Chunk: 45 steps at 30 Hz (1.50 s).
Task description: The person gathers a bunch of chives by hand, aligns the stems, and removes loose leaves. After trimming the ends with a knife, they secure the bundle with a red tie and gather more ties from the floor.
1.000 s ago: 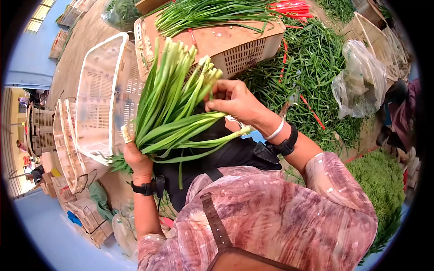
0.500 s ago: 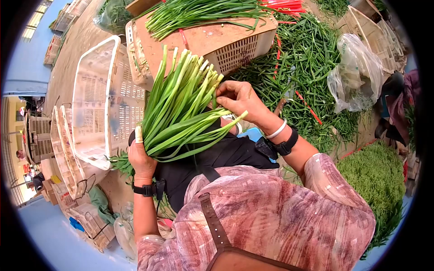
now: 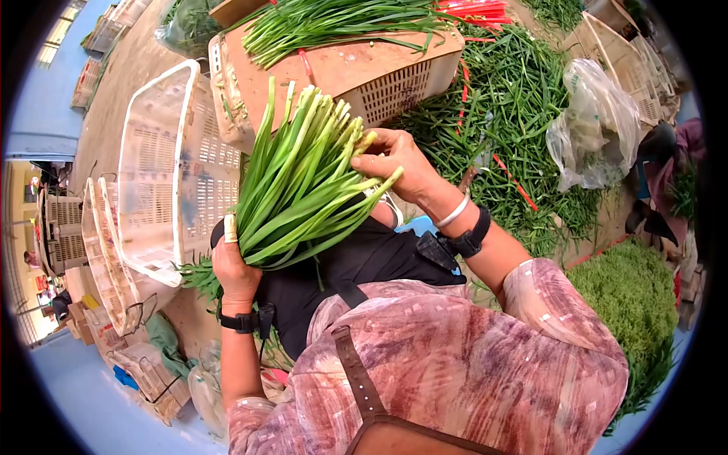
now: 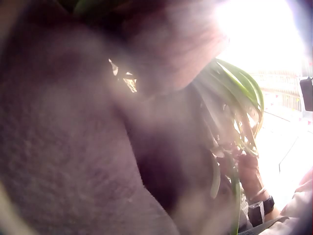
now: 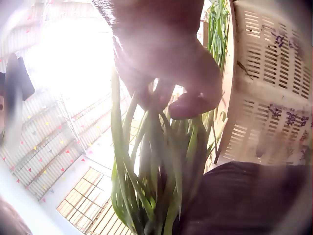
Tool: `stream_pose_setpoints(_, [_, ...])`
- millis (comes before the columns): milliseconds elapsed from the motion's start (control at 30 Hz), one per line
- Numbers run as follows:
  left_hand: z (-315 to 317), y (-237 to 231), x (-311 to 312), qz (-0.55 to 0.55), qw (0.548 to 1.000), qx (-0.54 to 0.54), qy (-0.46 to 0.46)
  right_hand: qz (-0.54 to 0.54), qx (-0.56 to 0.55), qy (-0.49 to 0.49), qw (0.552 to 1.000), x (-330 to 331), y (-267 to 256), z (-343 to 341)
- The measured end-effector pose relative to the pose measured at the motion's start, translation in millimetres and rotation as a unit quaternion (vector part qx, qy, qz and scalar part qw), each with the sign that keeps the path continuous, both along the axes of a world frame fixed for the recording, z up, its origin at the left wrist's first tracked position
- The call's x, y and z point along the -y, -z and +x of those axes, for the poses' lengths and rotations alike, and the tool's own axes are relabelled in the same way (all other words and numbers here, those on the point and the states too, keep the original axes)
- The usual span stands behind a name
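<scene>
Left grip (image 3: 236,271) curled round stalks (image 3: 299,186), right grip (image 3: 402,167) pinching some

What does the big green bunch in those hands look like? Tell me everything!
The bunch looks like garlic chives: long, flat green leaves with paler, whitish-green stem ends. It fans out loosely above the black-clad lap, most stem ends pointing forward, and no tie shows. The left hand grips its leafy part; the right hand pinches at stalks near the pale ends.
</scene>
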<state>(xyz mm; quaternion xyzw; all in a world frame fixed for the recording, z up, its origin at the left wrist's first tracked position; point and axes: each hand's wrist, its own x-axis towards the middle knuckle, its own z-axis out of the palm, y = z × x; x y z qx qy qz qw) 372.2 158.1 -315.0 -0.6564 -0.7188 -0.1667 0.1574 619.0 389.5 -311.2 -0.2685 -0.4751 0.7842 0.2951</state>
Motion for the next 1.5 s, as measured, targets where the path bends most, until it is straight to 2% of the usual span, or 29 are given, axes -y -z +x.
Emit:
stream_pose_setpoints(100, [2, -2, 1, -0.037, 0.999, 0.029, -0.008, 0.012, -0.041, 0.024, 0.999, 8, 9, 3])
stream_pose_setpoints(200, [4, -12, -1, -0.069, 0.992, 0.108, 0.01, -0.012, -0.091, 0.046, 0.995, 14, 16, 5])
stream_pose_setpoints(300, [3, -15, 2, -0.098, 0.969, 0.224, 0.024, 0.011, -0.042, 0.037, 0.998, 10, 8, 16])
stream_pose_setpoints(333, [3, -16, 2, -0.13, 0.922, 0.364, 0.003, 0.085, 0.021, 0.027, 0.996, 7, 3, 21])
stream_pose_setpoints(433, [5, -56, -4, -0.226, 0.9, 0.371, -0.026, 0.187, 0.129, 0.021, 0.974, 9, 2, 33])
stream_pose_setpoints(467, [-1, -65, -7, -0.279, 0.862, 0.422, -0.03, 0.26, 0.125, 0.036, 0.957, 10, 9, 35])
stream_pose_setpoints(500, [0, -69, -10, -0.32, 0.891, 0.321, -0.04, 0.34, 0.143, 0.047, 0.928, 9, 13, 36])
stream_pose_setpoints(567, [2, -74, -13, -0.388, 0.913, 0.108, -0.06, 0.492, 0.176, 0.068, 0.85, 7, 17, 38])
stream_pose_setpoints(600, [0, -65, -10, -0.359, 0.927, 0.091, -0.053, 0.472, 0.162, 0.07, 0.864, 7, 20, 39])
stream_pose_setpoints(667, [5, -49, -2, -0.319, 0.935, 0.142, -0.059, 0.255, 0.078, 0.061, 0.962, 4, 22, 44])
stream_pose_setpoints(700, [6, -41, 2, -0.299, 0.937, 0.169, -0.061, 0.138, 0.035, 0.054, 0.988, 2, 23, 47])
stream_pose_setpoints(767, [8, -32, 9, -0.285, 0.948, 0.139, -0.044, 0.048, 0.018, 0.074, 0.996, -5, 19, 57])
stream_pose_setpoints(867, [12, -24, 12, -0.221, 0.97, 0.101, -0.011, -0.099, -0.128, 0.065, 0.985, -23, 32, 76])
stream_pose_setpoints(900, [11, -20, 13, -0.213, 0.972, 0.103, -0.016, -0.133, -0.139, 0.072, 0.979, -29, 34, 85])
stream_pose_setpoints(967, [7, -12, 16, -0.196, 0.974, 0.108, -0.025, -0.156, -0.23, 0.056, 0.959, -46, 45, 106])
stream_pose_setpoints(1033, [8, -10, 18, -0.194, 0.973, 0.114, -0.049, -0.167, -0.099, 0.041, 0.98, -71, 75, 135])
stream_pose_setpoints(1067, [9, -9, 18, -0.193, 0.972, 0.116, -0.06, -0.032, 0.33, -0.031, 0.943, -79, 77, 130])
stream_pose_setpoints(1100, [9, -7, 15, -0.183, 0.975, 0.115, -0.06, 0.145, 0.388, 0.009, 0.91, -80, 86, 127])
stream_pose_setpoints(1133, [8, -7, 16, -0.179, 0.976, 0.113, -0.059, 0.31, 0.432, 0.047, 0.846, -71, 98, 124])
stream_pose_setpoints(1167, [9, -4, 16, -0.171, 0.977, 0.113, -0.062, 0.469, 0.459, 0.081, 0.751, -70, 108, 122])
stream_pose_setpoints(1200, [10, -2, 18, -0.167, 0.977, 0.114, -0.069, 0.346, 0.407, 0.018, 0.845, -68, 70, 107])
stream_pose_setpoints(1233, [9, 0, 20, -0.169, 0.977, 0.111, -0.069, 0.205, 0.345, -0.041, 0.915, -59, 28, 87])
stream_pose_setpoints(1267, [8, 0, 20, -0.166, 0.978, 0.108, -0.068, 0.204, 0.254, -0.044, 0.944, -46, 19, 71])
stream_pose_setpoints(1300, [8, -1, 17, -0.163, 0.979, 0.106, -0.068, 0.207, 0.161, -0.046, 0.964, -39, 13, 58])
stream_pose_setpoints(1367, [10, -3, 17, -0.157, 0.979, 0.103, -0.074, 0.117, 0.104, -0.076, 0.985, -35, 11, 44])
stream_pose_setpoints(1500, [8, 4, 23, -0.144, 0.983, 0.085, -0.077, 0.06, 0.119, -0.148, 0.98, -37, 4, 49])
